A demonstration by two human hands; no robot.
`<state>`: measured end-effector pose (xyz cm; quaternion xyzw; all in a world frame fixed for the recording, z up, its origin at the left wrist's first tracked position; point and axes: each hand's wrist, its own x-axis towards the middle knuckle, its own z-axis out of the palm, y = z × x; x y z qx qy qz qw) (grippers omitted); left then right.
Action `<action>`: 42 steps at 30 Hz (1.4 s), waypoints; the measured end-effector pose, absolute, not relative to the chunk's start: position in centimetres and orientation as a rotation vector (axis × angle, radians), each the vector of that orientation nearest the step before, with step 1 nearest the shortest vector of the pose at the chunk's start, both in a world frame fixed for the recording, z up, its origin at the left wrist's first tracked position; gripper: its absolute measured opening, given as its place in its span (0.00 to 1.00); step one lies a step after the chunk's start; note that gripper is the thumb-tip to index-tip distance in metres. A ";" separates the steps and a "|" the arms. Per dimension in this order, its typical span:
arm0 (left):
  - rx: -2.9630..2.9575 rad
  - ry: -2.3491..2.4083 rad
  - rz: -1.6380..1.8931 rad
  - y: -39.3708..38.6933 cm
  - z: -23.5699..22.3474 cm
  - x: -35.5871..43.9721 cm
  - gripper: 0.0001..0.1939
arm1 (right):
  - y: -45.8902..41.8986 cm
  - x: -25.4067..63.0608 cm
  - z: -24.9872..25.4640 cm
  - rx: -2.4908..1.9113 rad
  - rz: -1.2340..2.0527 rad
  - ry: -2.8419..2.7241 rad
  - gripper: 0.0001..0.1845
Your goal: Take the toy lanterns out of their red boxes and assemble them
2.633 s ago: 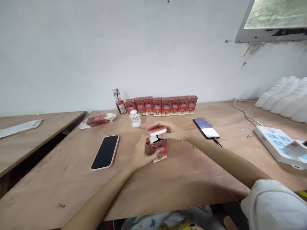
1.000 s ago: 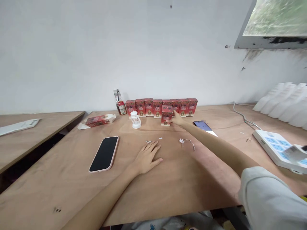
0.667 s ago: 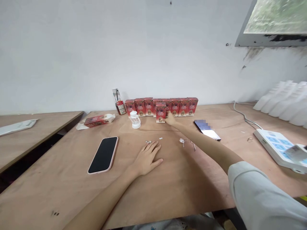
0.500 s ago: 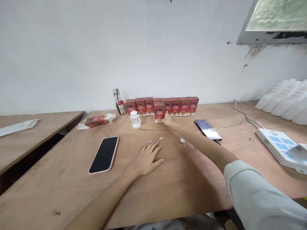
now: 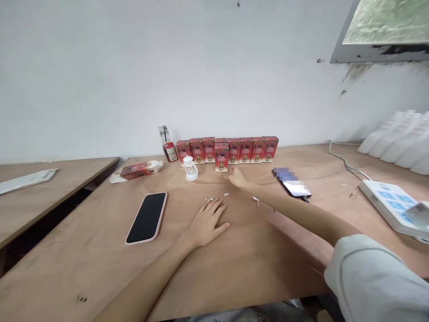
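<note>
My left hand (image 5: 208, 223) lies flat on the wooden table with its fingers spread. Just past its fingertips are several small button cells (image 5: 208, 199) and a tiny white scrap (image 5: 226, 194). My right hand (image 5: 237, 178) is apart from a red printed box (image 5: 221, 157), just in front of it to the right, fingers loosely apart and holding nothing. That box stands upright ahead of a row of similar red boxes (image 5: 246, 150) along the wall. To its left stands a small white lantern (image 5: 191, 168).
A phone with a pink edge (image 5: 146, 218) lies left; another phone (image 5: 291, 182) with a lit screen lies right. An opened red box (image 5: 140, 170) rests on its side near a bottle (image 5: 170, 151). A power strip (image 5: 390, 205) and white plastic pieces (image 5: 398, 138) are far right.
My right hand has let go of the front red box and drawn back a little toward me. The box stays standing. My left hand keeps its place.
</note>
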<state>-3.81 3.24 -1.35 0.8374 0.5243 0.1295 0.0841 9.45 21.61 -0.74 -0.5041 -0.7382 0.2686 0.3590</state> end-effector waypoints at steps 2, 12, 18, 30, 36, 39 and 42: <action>2.431 1.588 0.517 3.5 -1.7 -3.8 0.29 | 19.5 11.3 -0.4 -1.241 0.651 -2.011 0.21; 1.389 2.501 1.039 11.3 -1.2 -9.4 0.36 | 10.5 18.5 -2.7 -1.284 0.035 -2.452 0.24; 1.327 2.520 1.109 16.0 -0.8 -10.6 0.32 | 12.4 17.0 -4.3 -1.222 0.105 -2.488 0.27; 1.920 2.164 1.466 9.6 -0.8 -6.3 0.24 | 13.4 14.6 -2.3 -0.625 -0.124 -2.241 0.27; 2.434 1.712 1.366 5.1 -1.8 -1.9 0.24 | 11.8 15.6 -3.2 -0.480 0.030 -2.083 0.21; 2.515 1.473 1.355 4.3 -2.0 -1.4 0.33 | 11.4 15.8 -3.3 -0.525 0.262 -1.945 0.27; 2.504 1.536 1.327 4.5 -1.7 -2.5 0.29 | 11.2 15.8 -3.0 -0.601 0.400 -1.814 0.31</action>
